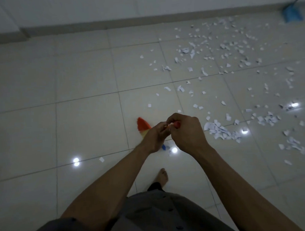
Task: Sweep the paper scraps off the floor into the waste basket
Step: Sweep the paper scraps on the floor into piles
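White paper scraps (219, 129) lie scattered over the right half of the tiled floor, with a denser heap just right of my hands. Both hands meet in the middle of the view around a broom handle seen end-on. My left hand (154, 138) grips it lower down, my right hand (186, 131) is closed over its red top end. The broom's orange and yellow bristles (143, 126) show to the left of my left hand, low over the floor. No waste basket is in view.
A blue mop or broom head (292, 15) leans at the far right by the wall. The wall base (90, 25) runs along the top. My bare foot (163, 176) stands below my hands. A lone scrap (101, 159) lies left of my arms.
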